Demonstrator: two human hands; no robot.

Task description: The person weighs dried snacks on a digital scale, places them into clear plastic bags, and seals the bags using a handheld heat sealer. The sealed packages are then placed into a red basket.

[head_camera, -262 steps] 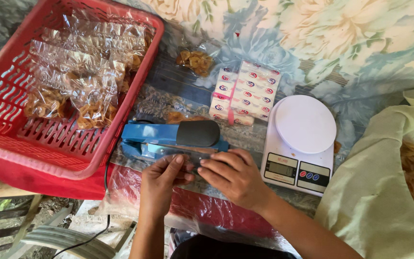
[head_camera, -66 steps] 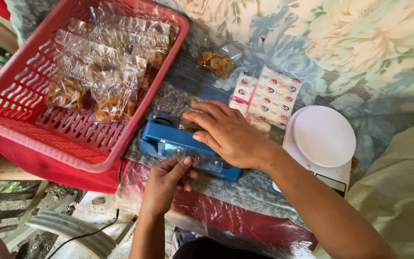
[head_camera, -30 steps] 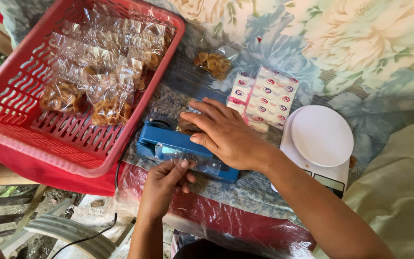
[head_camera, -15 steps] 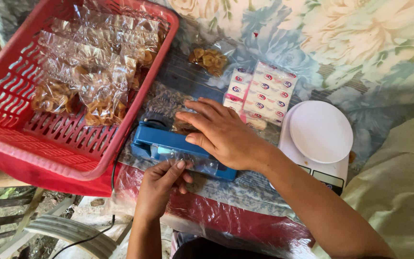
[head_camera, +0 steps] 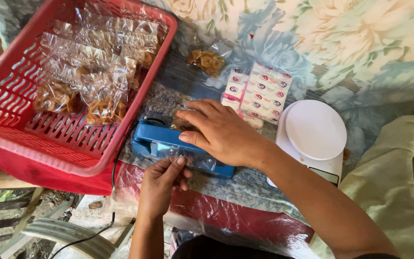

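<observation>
A blue heat sealer [head_camera: 159, 141] lies on the flowered cloth in front of me. My right hand [head_camera: 219, 132] rests palm down on its top arm, over a clear bag of brown snacks [head_camera: 184, 124] that sticks out behind it. My left hand [head_camera: 161, 184] pinches the clear plastic edge of that bag [head_camera: 180, 156] at the sealer's near side. Both hands touch the sealer.
A red plastic basket [head_camera: 29, 139] at left holds several sealed clear snack bags [head_camera: 92, 81]. One more snack bag [head_camera: 208, 60] lies behind the sealer. A block of small white boxes [head_camera: 259, 91] and a white round kitchen scale [head_camera: 315, 132] stand at right. Pale green cloth [head_camera: 398, 192] covers the right edge.
Earlier both hands held the bag edge with the sealer arm up. My right hand then moved onto the arm and has stayed pressed there; the view has shifted slightly.
</observation>
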